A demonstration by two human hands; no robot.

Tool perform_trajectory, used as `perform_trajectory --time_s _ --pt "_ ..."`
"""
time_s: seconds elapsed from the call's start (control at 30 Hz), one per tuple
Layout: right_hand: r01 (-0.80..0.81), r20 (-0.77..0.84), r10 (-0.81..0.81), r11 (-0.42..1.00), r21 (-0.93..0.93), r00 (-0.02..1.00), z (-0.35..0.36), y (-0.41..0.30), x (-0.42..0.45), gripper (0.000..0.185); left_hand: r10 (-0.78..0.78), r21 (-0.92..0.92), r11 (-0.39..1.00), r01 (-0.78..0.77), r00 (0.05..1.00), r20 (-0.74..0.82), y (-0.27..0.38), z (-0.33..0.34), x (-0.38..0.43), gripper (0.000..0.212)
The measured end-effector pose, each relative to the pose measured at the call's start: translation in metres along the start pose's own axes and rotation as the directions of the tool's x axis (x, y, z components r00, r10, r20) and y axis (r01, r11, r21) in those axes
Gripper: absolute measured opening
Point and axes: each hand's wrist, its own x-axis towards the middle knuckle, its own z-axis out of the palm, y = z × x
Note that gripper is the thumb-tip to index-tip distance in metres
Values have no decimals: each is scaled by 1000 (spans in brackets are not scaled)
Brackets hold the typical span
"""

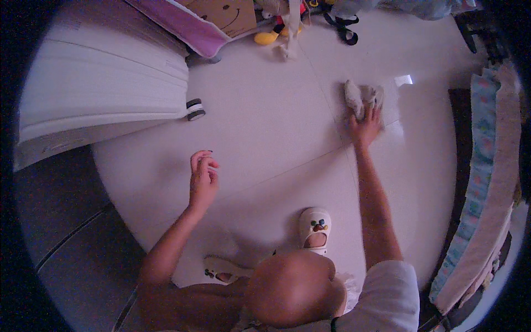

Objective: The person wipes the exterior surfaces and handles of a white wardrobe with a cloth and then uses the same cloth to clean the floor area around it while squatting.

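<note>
My right hand (366, 126) lies on a crumpled light cloth (354, 94) on the pale tiled floor, its fingers spread over the near part; whether they grip it I cannot tell. Off to the left, my left hand (203, 172) hovers over the floor with its fingers loosely curled and nothing visible in it. A white clog (309, 220) with colourful charms is on one foot below the hands. The other clog (224, 269) is partly hidden by my leg.
A white cabinet (124, 83) with a dark caster (196, 110) stands at the upper left. Along the top are a cardboard box (236, 16) with a drawn smile, a plush toy's yellow foot (266, 38) and black straps (346, 31). Patterned fabric (477, 191) hangs at the right.
</note>
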Motion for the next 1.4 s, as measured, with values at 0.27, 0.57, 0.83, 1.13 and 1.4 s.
perform_trajectory --time_s 0.27,0.57,0.83,1.13,1.4 --pt "328 456 -362 932 156 813 -21 -218 -165 54 48 -21 998 -54 974 -221 31 68 23 30" --pt "712 311 -917 393 582 251 2 -231 -89 45 57 -27 997 -77 892 -448 77 78 126 27" --pt "234 378 -269 963 137 886 11 -13 136 70 -54 517 852 -83 968 245 98 141 189 96" --pt "70 388 -83 996 47 918 -23 -114 35 69 -80 591 802 -87 965 250 71 153 185 117" --pt "618 350 -770 638 459 534 -5 -92 57 48 -105 636 762 -125 944 312 73 170 190 118"
